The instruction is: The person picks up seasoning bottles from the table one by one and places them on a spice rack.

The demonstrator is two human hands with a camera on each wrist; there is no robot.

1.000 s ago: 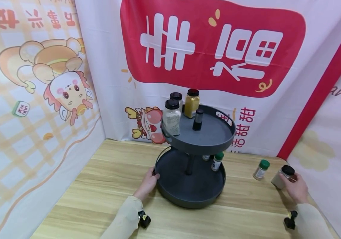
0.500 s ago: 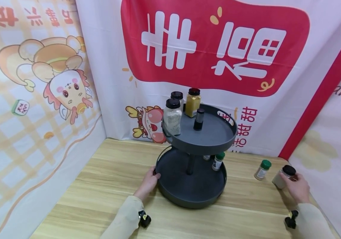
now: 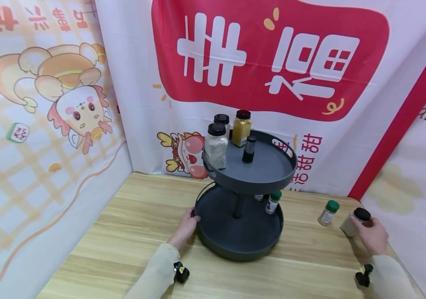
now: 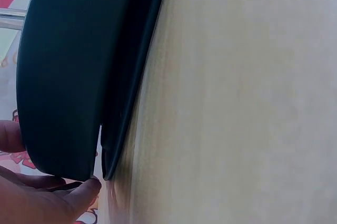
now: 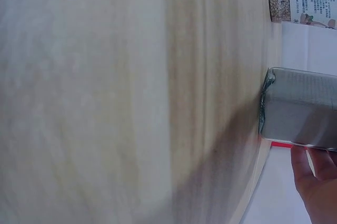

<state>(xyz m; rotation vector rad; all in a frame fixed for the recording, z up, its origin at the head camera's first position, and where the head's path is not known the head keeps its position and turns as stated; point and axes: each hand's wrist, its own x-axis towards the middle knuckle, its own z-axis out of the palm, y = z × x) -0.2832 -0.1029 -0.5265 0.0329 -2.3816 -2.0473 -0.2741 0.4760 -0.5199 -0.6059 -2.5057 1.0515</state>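
A dark grey two-tier round spice rack (image 3: 240,247) stands mid-table. At its left side my left hand (image 3: 187,226) grips the lower tray's rim, thumb over the edge; in the left wrist view, fingers (image 4: 79,195) lie under the tray wall (image 4: 68,77). To the far right my right hand (image 3: 373,236) holds a square spice jar (image 3: 348,227) with a black lid, thumb and fingers around its upper part. The right wrist view shows the jar's clear side (image 5: 300,105) upright, its base at the table surface, fingers (image 5: 303,169) against it.
A green-capped spice bottle (image 3: 327,214) stands left of the held jar. The upper tray (image 3: 268,170) carries a white-filled jar (image 3: 215,147), a yellow-filled jar (image 3: 241,129), another black-lidded jar and a small dark bottle (image 3: 249,149). Green-capped bottle (image 3: 273,202) stands in the lower tray. Cloth walls enclose the table.
Both hands keep their grips, and the rack and jars stay in place. The head view has shifted slightly.
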